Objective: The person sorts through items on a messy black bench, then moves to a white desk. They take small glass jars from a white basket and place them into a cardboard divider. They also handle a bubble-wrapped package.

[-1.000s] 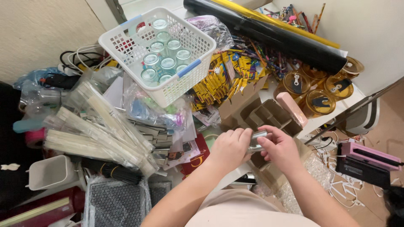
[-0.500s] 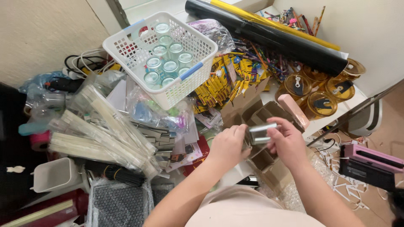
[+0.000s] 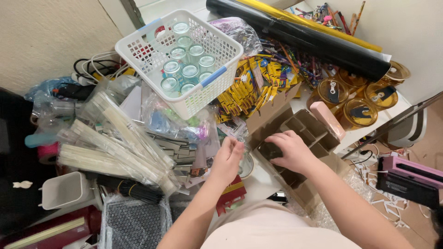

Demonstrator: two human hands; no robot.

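Head view, table centre: right hand (image 3: pixel 291 151) pressed down into brown cardboard divider box (image 3: pixel 308 129), fingers curled over small dark item, barely visible, in compartment. Left hand (image 3: pixel 227 159) loosely half-open, empty, just beside clear glass jar (image 3: pixel 247 165).

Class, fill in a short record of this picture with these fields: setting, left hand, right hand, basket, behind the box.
setting: cluttered table seen from above
left hand: left hand loosely curled beside the box, nothing seen in it
right hand: right hand reaching into a compartment of the cardboard box, fingers on a dark item
basket: white basket holding clear jars
behind the box: yellow packets, black roll, amber jars
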